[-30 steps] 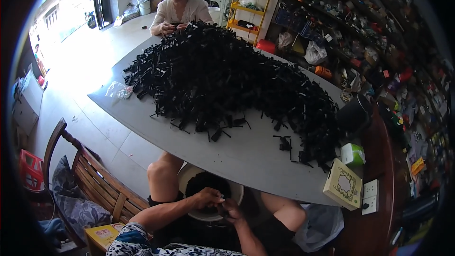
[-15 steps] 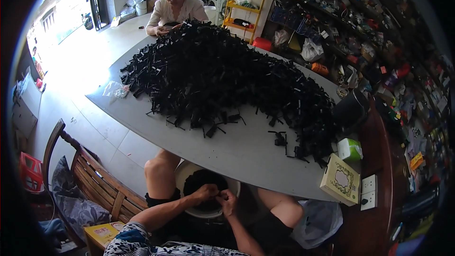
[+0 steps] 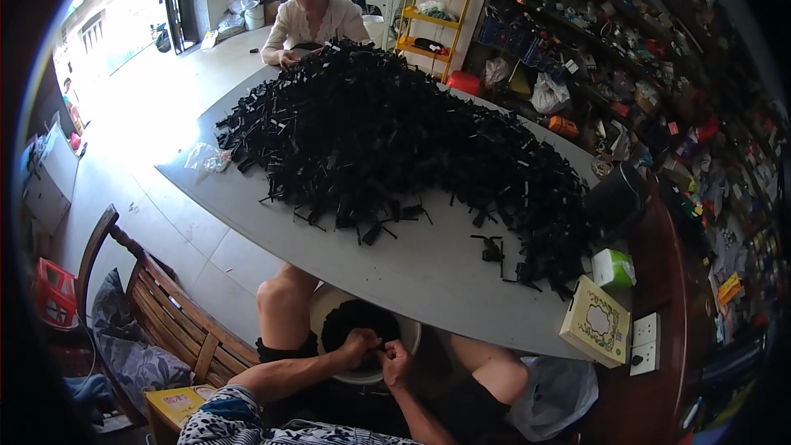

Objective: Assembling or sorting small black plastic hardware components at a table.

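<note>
My left hand (image 3: 360, 346) and my right hand (image 3: 398, 363) meet over a pale round tub (image 3: 329, 297) between my knees. Fingers of both hands are bent and pinched close together; whatever small piece is between them is too small to name. Inside the tub lies a heap of black pieces (image 3: 354, 317), partly covered by my hands. Just beyond, on the grey table (image 3: 395, 272), a large pile of small black plastic parts with thin stems (image 3: 371, 132) spreads across. Several loose black parts (image 3: 492, 249) lie at its near edge.
Across the table a person (image 3: 317, 21) sits by the pile. A cream box (image 3: 595, 321), a green-and-white packet (image 3: 612, 268) and a black bucket (image 3: 614, 194) stand at the right. A wooden chair (image 3: 177, 313) is at my left, a plastic bag (image 3: 554, 391) by my right knee.
The whole view has shifted slightly. My hands stay close together over the tub, the right one turned a little. The person opposite has raised their head.
</note>
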Demonstrator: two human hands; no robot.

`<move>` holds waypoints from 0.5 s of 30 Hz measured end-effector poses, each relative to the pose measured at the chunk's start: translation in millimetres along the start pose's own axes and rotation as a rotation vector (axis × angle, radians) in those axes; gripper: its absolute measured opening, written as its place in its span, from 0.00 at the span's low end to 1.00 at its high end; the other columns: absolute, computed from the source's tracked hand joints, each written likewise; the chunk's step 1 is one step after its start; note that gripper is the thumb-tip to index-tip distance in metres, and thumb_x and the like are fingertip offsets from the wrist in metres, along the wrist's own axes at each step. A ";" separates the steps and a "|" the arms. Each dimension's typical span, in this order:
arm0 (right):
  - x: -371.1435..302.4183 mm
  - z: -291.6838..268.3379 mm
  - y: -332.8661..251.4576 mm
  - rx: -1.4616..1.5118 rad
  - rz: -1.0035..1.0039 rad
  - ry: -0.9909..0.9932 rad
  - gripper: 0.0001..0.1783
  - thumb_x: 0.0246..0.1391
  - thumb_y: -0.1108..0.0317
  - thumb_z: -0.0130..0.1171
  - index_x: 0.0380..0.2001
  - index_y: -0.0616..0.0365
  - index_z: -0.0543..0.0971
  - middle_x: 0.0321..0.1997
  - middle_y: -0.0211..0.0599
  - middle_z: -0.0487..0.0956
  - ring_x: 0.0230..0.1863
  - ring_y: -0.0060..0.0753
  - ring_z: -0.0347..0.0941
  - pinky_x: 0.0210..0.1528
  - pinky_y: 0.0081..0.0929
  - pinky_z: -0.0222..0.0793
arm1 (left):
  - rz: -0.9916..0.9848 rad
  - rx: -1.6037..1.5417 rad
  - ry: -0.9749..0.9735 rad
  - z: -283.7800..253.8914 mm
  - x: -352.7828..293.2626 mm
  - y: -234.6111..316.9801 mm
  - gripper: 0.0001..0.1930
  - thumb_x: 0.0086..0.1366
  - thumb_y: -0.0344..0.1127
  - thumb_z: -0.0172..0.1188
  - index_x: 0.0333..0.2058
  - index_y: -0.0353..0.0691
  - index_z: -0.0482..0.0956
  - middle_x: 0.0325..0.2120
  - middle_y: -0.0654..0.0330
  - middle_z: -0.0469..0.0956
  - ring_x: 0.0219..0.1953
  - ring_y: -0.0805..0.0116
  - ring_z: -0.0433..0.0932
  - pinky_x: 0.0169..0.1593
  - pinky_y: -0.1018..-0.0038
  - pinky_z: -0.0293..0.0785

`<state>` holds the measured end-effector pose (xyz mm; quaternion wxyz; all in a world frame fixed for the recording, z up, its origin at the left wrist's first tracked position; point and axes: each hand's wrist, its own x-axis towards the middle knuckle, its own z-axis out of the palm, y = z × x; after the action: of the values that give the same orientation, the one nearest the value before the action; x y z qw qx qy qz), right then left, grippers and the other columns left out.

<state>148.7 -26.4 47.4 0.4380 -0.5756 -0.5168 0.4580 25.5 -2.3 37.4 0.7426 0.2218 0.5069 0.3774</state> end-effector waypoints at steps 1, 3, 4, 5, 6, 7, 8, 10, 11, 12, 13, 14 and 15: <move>1.5 -0.4 1.8 -0.013 0.017 -0.006 0.09 0.34 0.74 0.60 0.22 0.60 0.70 0.13 0.27 0.65 0.18 0.17 0.60 0.21 0.19 0.59 | 0.024 0.022 0.045 1.6 2.2 -2.9 0.06 0.53 0.31 0.52 0.19 0.39 0.69 0.13 0.64 0.64 0.14 0.73 0.63 0.16 0.79 0.56; 4.8 0.3 6.6 -0.031 0.034 -0.013 0.09 0.35 0.74 0.60 0.22 0.60 0.71 0.13 0.27 0.65 0.18 0.17 0.61 0.22 0.19 0.60 | 0.048 0.040 0.089 1.0 6.7 -5.7 0.07 0.53 0.32 0.52 0.19 0.38 0.69 0.15 0.63 0.65 0.16 0.72 0.64 0.17 0.78 0.58; 7.8 3.0 9.6 0.073 0.072 0.020 0.08 0.36 0.72 0.59 0.22 0.60 0.71 0.15 0.25 0.66 0.20 0.15 0.61 0.23 0.17 0.58 | 0.067 0.156 0.081 2.6 4.8 5.0 0.07 0.53 0.33 0.52 0.21 0.37 0.69 0.14 0.63 0.65 0.15 0.73 0.64 0.16 0.79 0.58; 11.4 4.3 13.6 0.178 0.109 0.053 0.07 0.38 0.71 0.59 0.22 0.59 0.72 0.17 0.23 0.66 0.21 0.14 0.60 0.24 0.16 0.57 | 0.086 0.271 0.072 3.5 4.0 10.8 0.08 0.53 0.34 0.52 0.22 0.35 0.70 0.14 0.62 0.65 0.13 0.74 0.63 0.16 0.80 0.58; 15.9 2.6 22.7 0.176 0.108 0.054 0.07 0.38 0.71 0.59 0.22 0.59 0.72 0.17 0.23 0.66 0.21 0.14 0.60 0.24 0.16 0.57 | 0.087 0.270 0.069 2.5 8.1 8.7 0.08 0.53 0.34 0.52 0.22 0.35 0.70 0.14 0.62 0.65 0.13 0.74 0.63 0.16 0.80 0.58; 18.3 0.2 24.3 0.312 0.218 0.059 0.06 0.40 0.69 0.58 0.22 0.58 0.72 0.17 0.23 0.66 0.21 0.15 0.60 0.24 0.16 0.56 | 0.483 0.705 0.277 0.3 11.0 6.9 0.09 0.54 0.35 0.52 0.27 0.34 0.70 0.15 0.60 0.67 0.15 0.71 0.66 0.19 0.79 0.62; 18.8 -2.8 26.1 0.448 0.329 0.064 0.06 0.42 0.67 0.56 0.22 0.57 0.72 0.18 0.23 0.67 0.21 0.16 0.59 0.24 0.16 0.56 | 0.882 1.137 0.486 -1.8 12.2 4.5 0.12 0.54 0.37 0.52 0.31 0.33 0.70 0.17 0.58 0.69 0.17 0.68 0.69 0.22 0.77 0.65; 19.0 -10.6 33.1 0.578 0.440 0.092 0.06 0.46 0.65 0.52 0.24 0.56 0.73 0.19 0.24 0.67 0.21 0.18 0.59 0.23 0.17 0.55 | 0.926 1.190 0.366 -1.1 8.6 6.1 0.14 0.53 0.37 0.53 0.34 0.33 0.70 0.19 0.55 0.70 0.20 0.63 0.71 0.25 0.75 0.67; 22.0 -14.0 38.9 0.617 0.404 0.055 0.07 0.47 0.64 0.51 0.25 0.56 0.72 0.20 0.24 0.67 0.22 0.18 0.60 0.23 0.17 0.56 | 0.977 1.243 0.238 3.7 3.8 13.7 0.16 0.52 0.37 0.54 0.38 0.33 0.69 0.21 0.52 0.72 0.23 0.59 0.72 0.29 0.73 0.68; 22.7 -16.1 44.8 0.656 0.368 0.019 0.08 0.47 0.64 0.50 0.26 0.56 0.72 0.21 0.25 0.68 0.23 0.19 0.61 0.24 0.18 0.57 | 0.976 1.241 0.233 10.2 -2.8 20.4 0.16 0.52 0.37 0.54 0.38 0.33 0.69 0.21 0.52 0.72 0.23 0.59 0.72 0.29 0.73 0.68; 21.3 -14.9 42.4 0.653 0.370 0.016 0.08 0.47 0.64 0.50 0.26 0.56 0.72 0.21 0.25 0.68 0.23 0.19 0.61 0.24 0.18 0.57 | 0.590 0.948 -0.066 18.0 -12.4 29.5 0.16 0.51 0.36 0.55 0.38 0.34 0.69 0.22 0.51 0.72 0.24 0.58 0.73 0.29 0.72 0.69; 18.9 -12.7 40.1 0.665 0.443 0.023 0.08 0.48 0.63 0.50 0.27 0.55 0.72 0.21 0.25 0.68 0.23 0.19 0.62 0.25 0.18 0.58 | 0.207 0.628 -0.339 22.0 -17.2 33.0 0.16 0.49 0.35 0.56 0.37 0.35 0.69 0.23 0.49 0.72 0.25 0.58 0.73 0.29 0.72 0.69; 16.9 -11.8 37.7 0.676 0.517 0.031 0.08 0.48 0.62 0.50 0.28 0.54 0.72 0.21 0.25 0.69 0.24 0.19 0.63 0.25 0.19 0.59 | 0.207 0.624 -0.338 21.0 -15.3 29.4 0.16 0.49 0.35 0.56 0.37 0.35 0.69 0.23 0.49 0.72 0.25 0.58 0.73 0.29 0.72 0.69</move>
<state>168.3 -13.0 11.6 0.4805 -0.5173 -0.1696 0.6876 31.9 4.9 75.5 0.6704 0.5469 0.4427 0.2355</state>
